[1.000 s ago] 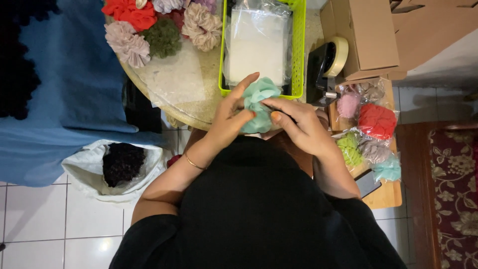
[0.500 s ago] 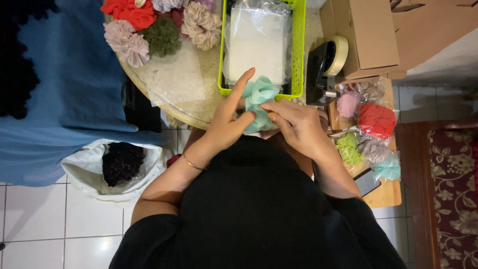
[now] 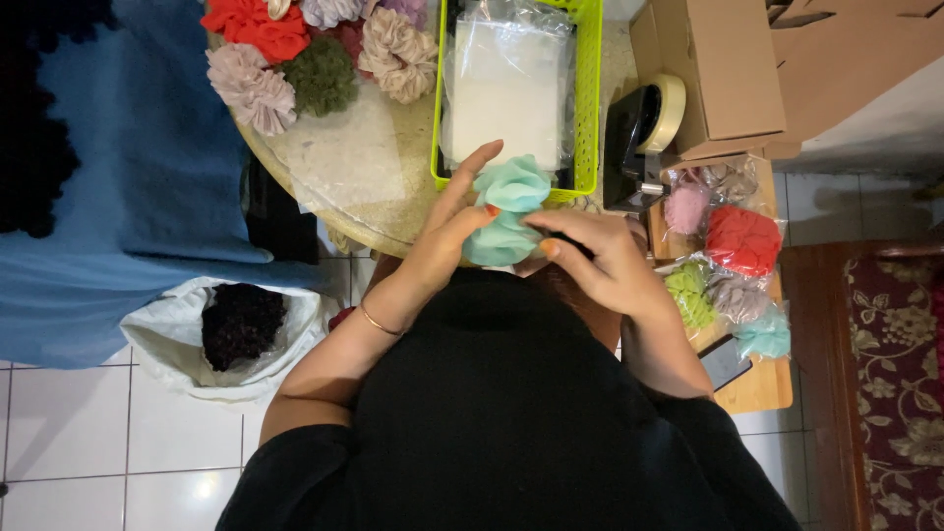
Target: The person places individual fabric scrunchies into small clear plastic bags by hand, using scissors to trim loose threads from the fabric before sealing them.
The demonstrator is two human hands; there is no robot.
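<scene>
Head view: top-down over a person in a black top, hands meeting at the edge of a round table [image 3: 364, 187].
Held thing: mint-green scrunchie [image 3: 509, 208], bunched fabric, sits between both hands at the table's near edge, just in front of the lime basket [image 3: 587, 118].
Left hand [image 3: 447, 231]: fingers spread and long, thumb pressed on the scrunchie's left side; cupping it, not fisted, probably to keep the ruffles from flattening.
Right hand [image 3: 602, 258]: fingers curled together, tips pinching the scrunchie's right side; looks like the grip that steadies it.
Hold logic: two-sided pinch keeps soft cloth in shape close to the body, above the table edge rather than laid flat.
Basket: holds a stack of clear plastic bags [image 3: 506, 84], upright within reach right beyond the hands.
Loose pile: red, pink, olive and beige scrunchies [image 3: 315, 59] heaped on the far left of the table, unbagged.
Bagged pile: scrunchies in clear bags [image 3: 733, 251], red, pink, green, teal, on a wooden side table [image 3: 757, 388] by the right arm; kept apart from the loose ones.
Tape dispenser [image 3: 644, 133]: black, roll on top, between basket and cardboard box [image 3: 718, 69].
Floor: white bag of dark scrunchies [image 3: 241, 324] left of the person; blue cloth [image 3: 128, 197] draped beside it.
Wrist: thin bracelet [image 3: 379, 323] on the left.
</scene>
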